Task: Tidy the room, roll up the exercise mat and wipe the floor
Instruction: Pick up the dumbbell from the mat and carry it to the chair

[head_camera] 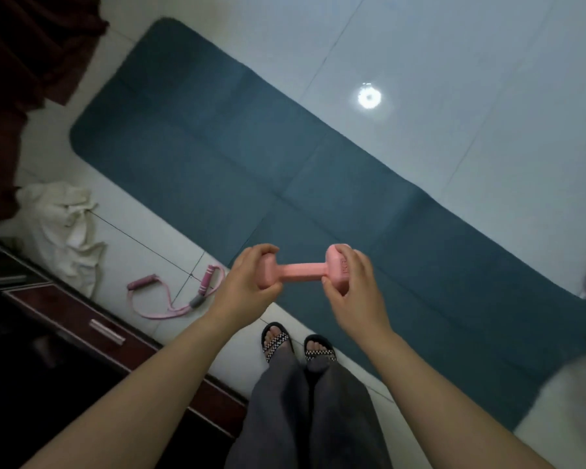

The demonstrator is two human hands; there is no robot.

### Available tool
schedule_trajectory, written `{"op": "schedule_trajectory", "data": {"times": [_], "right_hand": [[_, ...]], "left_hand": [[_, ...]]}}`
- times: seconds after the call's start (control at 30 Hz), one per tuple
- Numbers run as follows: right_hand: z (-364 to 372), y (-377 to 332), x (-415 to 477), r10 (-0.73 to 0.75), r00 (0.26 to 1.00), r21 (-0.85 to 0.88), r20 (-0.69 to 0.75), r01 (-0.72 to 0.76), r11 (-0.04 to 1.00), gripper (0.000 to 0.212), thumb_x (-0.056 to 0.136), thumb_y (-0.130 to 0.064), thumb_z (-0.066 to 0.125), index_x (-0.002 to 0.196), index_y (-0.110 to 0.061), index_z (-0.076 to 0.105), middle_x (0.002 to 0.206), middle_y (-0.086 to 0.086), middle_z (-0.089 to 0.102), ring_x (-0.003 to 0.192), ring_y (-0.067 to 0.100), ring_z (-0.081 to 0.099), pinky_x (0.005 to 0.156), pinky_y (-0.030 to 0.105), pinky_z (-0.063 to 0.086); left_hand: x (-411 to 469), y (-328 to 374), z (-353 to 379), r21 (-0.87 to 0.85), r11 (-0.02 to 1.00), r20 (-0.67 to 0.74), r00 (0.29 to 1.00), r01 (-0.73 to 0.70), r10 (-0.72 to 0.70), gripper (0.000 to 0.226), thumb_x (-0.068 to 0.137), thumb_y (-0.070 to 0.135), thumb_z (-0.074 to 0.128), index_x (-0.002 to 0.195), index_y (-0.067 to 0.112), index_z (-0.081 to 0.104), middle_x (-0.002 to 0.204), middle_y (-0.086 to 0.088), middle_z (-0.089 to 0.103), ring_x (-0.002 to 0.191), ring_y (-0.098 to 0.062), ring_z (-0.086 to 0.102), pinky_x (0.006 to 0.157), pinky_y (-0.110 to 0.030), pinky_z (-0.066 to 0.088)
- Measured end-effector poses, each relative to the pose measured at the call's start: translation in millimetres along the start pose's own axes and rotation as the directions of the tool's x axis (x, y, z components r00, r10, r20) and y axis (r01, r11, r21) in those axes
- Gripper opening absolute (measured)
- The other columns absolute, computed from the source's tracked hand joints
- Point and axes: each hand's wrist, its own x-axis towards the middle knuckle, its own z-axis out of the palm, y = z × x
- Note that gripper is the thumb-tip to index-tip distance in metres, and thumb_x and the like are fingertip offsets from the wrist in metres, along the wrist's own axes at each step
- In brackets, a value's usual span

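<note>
Left grip (247,282) and right grip (356,286) each clasp one end of pink dumbbell (301,270); exercise mat (217,147) unrolled beyond them.

cabinet (82,326) at left, bare floor (454,62) ahead

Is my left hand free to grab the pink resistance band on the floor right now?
Probably not yet: the left hand grips the pink dumbbell, though nothing covers the resistance band.
</note>
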Motion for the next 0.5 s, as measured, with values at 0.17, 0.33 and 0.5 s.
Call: {"op": "schedule_trajectory", "data": {"times": [0.17, 0.33, 0.5], "right_hand": [[-102, -85, -48, -0.054, 0.993, 0.063, -0.103, 0.061, 0.996, 0.049, 0.084, -0.013, 0.061, 0.130, -0.019, 0.042, 0.127, 0.000, 0.040, 0.104, 0.003, 0.037, 0.081, 0.011, 0.028], [-177, -140, -98, -0.038, 0.978, 0.128, -0.206, 0.065, 0.990, 0.049, 0.084, -0.012, 0.061, 0.129, -0.018, 0.042, 0.124, 0.001, 0.043, 0.106, 0.003, 0.037, 0.086, 0.010, 0.026], [-223, -165, -155, 0.038, 0.946, 0.130, -0.323, 0.004, 0.992, 0.052, 0.082, -0.015, 0.065, 0.128, -0.024, 0.043, 0.125, -0.004, 0.044, 0.102, -0.001, 0.038, 0.086, 0.017, 0.032]], "left_hand": [[-62, 119, -58, 0.078, 0.992, -0.044, 0.994, -0.101, 0.104, 0.055, 0.073, 0.016, 0.065, 0.121, 0.031, 0.046, 0.121, 0.012, 0.047, 0.102, -0.007, 0.047, 0.092, -0.035, 0.043], [-112, 213, -96, 0.175, 0.963, -0.020, 0.977, -0.204, 0.211, 0.055, 0.073, 0.018, 0.065, 0.122, 0.032, 0.045, 0.122, 0.008, 0.046, 0.098, -0.012, 0.048, 0.091, -0.039, 0.044], [-152, 257, -107, 0.158, 0.931, 0.099, 0.943, -0.330, 0.318, 0.055, 0.071, 0.018, 0.067, 0.120, 0.033, 0.046, 0.113, 0.011, 0.046, 0.095, -0.015, 0.052, 0.088, -0.038, 0.047]]}}
